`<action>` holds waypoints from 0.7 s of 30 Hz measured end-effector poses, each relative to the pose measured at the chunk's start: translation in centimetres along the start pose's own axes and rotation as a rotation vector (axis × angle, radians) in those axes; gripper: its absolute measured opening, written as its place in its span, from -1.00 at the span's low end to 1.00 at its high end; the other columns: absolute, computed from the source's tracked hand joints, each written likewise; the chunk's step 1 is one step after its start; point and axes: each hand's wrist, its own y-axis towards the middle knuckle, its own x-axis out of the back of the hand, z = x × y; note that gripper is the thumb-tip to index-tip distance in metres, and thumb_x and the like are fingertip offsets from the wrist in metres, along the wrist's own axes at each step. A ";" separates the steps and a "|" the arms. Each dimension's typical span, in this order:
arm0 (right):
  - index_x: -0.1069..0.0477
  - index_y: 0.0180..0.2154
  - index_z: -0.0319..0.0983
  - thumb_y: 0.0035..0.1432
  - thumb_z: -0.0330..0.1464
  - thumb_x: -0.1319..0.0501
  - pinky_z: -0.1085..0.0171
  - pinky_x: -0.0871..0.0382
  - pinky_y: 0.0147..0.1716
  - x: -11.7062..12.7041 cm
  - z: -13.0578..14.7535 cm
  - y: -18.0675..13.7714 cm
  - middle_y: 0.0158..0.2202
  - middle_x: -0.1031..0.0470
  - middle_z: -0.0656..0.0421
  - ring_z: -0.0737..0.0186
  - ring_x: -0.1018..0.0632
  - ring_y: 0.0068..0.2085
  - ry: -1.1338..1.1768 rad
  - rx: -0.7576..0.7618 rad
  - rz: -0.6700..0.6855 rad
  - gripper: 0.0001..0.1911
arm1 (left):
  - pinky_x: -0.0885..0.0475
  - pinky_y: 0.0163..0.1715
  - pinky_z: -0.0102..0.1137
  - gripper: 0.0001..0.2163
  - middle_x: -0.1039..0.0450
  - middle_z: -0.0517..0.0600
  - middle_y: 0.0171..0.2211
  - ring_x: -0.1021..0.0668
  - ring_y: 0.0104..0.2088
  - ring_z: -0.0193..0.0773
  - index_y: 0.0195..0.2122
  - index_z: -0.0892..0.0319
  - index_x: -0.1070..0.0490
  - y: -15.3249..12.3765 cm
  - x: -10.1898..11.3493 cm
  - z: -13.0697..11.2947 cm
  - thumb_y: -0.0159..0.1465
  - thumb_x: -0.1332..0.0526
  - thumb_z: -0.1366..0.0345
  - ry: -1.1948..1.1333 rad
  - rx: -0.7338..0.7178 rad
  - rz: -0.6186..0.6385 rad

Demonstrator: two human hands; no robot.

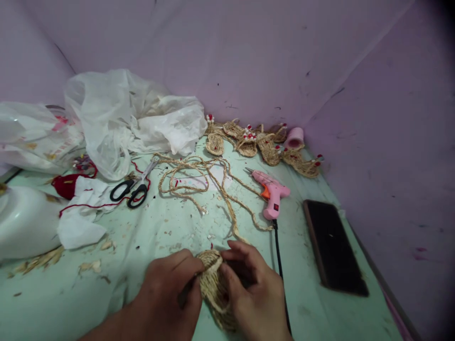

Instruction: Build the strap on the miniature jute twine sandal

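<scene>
A small coiled piece of braided straw [213, 279], shaped like a little slipper, is held between both hands near the front of the table. My left hand [167, 289] pinches its left edge with thumb and forefinger. On the other side my right hand [254, 289] curls its fingers and thumb around the right edge. A long braided straw cord [229, 208] runs from the piece up into loose loops farther back. To the right of the cord lies a pink hot glue gun [272, 189], its nozzle pointing up and left.
Black-handled scissors [133, 187] lie left of the cord loops. A dark phone [334, 246] rests at the right. Several finished straw slippers [249, 144] with red and white beads line the wall beside a pink spool [295, 138]. Plastic bags [106, 113] fill the back left.
</scene>
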 end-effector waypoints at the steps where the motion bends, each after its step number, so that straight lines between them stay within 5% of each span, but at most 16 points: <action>1: -0.37 -0.22 -0.23 -0.06 -0.44 -0.17 0.27 -0.51 -0.41 0.0 0.0 0.1 -0.40 -0.53 0.10 0.20 -0.58 -0.40 0.043 -0.040 0.032 -0.73 | -0.21 -0.57 -0.46 -0.90 -0.29 -0.11 -0.59 -0.36 -0.58 -0.37 -0.42 0.13 -0.26 0.0 0.2 0.1 0.08 -0.03 0.45 -0.010 -0.012 0.011; 4: -0.35 -0.19 -0.25 -0.12 -0.47 -0.19 0.23 -0.51 -0.35 0.0 0.2 0.2 -0.35 -0.52 0.07 0.16 -0.57 -0.33 0.087 -0.082 0.074 -0.66 | -0.24 -0.53 -0.44 -0.87 -0.32 -0.09 -0.55 -0.38 -0.55 -0.34 -0.34 0.15 -0.28 0.2 0.9 0.4 0.13 0.01 0.41 -0.025 0.035 0.028; 9: -0.34 -0.17 -0.25 -0.15 -0.50 -0.19 0.18 -0.49 -0.27 0.1 0.4 0.1 -0.31 -0.51 0.06 0.14 -0.55 -0.27 0.100 -0.069 0.131 -0.61 | -0.30 -0.38 -0.43 -0.81 -0.41 -0.01 -0.35 -0.44 -0.38 -0.30 -0.26 0.16 -0.37 1.6 1.2 0.6 0.18 0.01 0.34 -0.006 0.312 0.069; 15: -0.34 -0.17 -0.22 -0.09 -0.52 -0.17 0.22 -0.48 -0.23 0.0 0.5 -0.3 -0.27 -0.51 0.07 0.17 -0.55 -0.23 0.154 0.004 0.193 -0.64 | -0.21 -0.55 -0.49 -0.86 -0.32 -0.09 -0.56 -0.35 -0.52 -0.35 -0.49 0.18 -0.40 2.1 1.7 -0.2 0.11 -0.08 0.30 -0.132 0.371 0.267; 21: -0.32 -0.12 -0.21 -0.02 -0.51 -0.15 0.22 -0.47 -0.23 0.7 0.8 -0.5 -0.25 -0.51 0.07 0.20 -0.55 -0.24 0.037 0.178 0.222 -0.65 | -0.14 -0.62 -0.52 -0.87 -0.24 -0.12 -0.60 -0.27 -0.59 -0.42 -0.53 0.21 -0.37 1.6 2.1 -0.6 0.09 -0.11 0.30 -0.347 0.404 0.172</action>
